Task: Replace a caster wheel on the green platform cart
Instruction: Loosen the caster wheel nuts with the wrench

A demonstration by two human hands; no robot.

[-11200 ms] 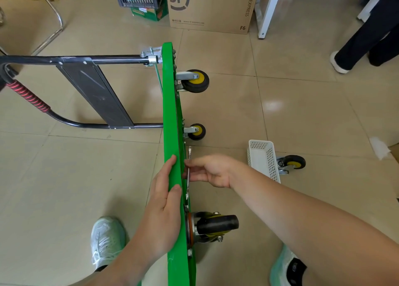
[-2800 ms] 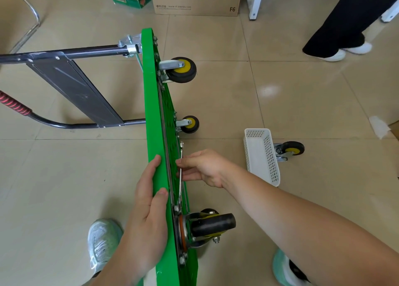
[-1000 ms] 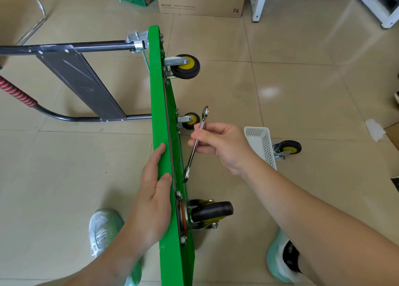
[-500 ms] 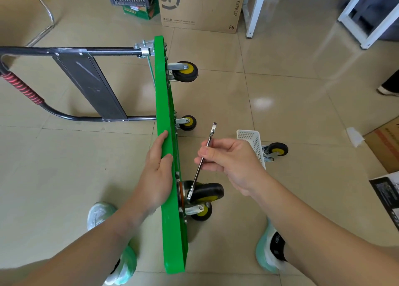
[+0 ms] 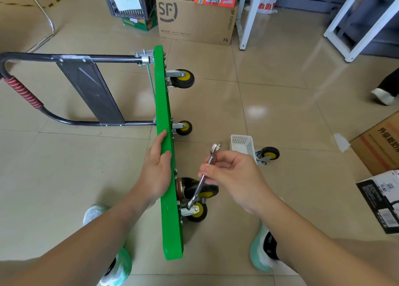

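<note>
Standing edgewise, green platform cart [image 5: 162,102]

Green cart [image 5: 167,134], yellow-hubbed black casters [image 5: 183,80], white basket [image 5: 243,144], red-striped handle [image 5: 22,92]

Bright, even light fills the room, the glossy floor tiles [image 5: 255,111] show soft white glare patches, shadows beneath the green platform cart [image 5: 166,112] are faint, and wide-angle distortion bends straight lines near the frame edges.

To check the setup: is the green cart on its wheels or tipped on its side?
Tipped on its side. The green cart stands on its edge, its casters point sideways, and the left hand holds the top edge.
</note>
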